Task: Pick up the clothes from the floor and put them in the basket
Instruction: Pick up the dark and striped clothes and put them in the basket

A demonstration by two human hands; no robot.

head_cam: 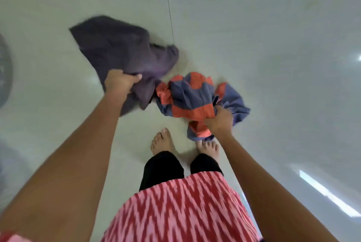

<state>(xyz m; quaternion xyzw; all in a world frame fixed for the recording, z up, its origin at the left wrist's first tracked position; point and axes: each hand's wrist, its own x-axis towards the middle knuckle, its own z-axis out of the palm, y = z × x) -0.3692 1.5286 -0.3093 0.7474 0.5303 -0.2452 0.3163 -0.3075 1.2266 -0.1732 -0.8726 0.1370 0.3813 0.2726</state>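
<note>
Both arms reach down, left hand point(119, 84) and right hand point(220, 122) clenched.

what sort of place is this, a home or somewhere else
Most likely a room in a home: a smooth, glossy, pale tiled floor with a thin joint line, loose clothes such as the purple cloth and orange-and-grey garment, and bare feet.

Nothing legible: no text, label, brand, number or sign on the purple cloth point(121, 46), the orange-and-grey garment point(187, 95) or the floor point(273, 46).
</note>
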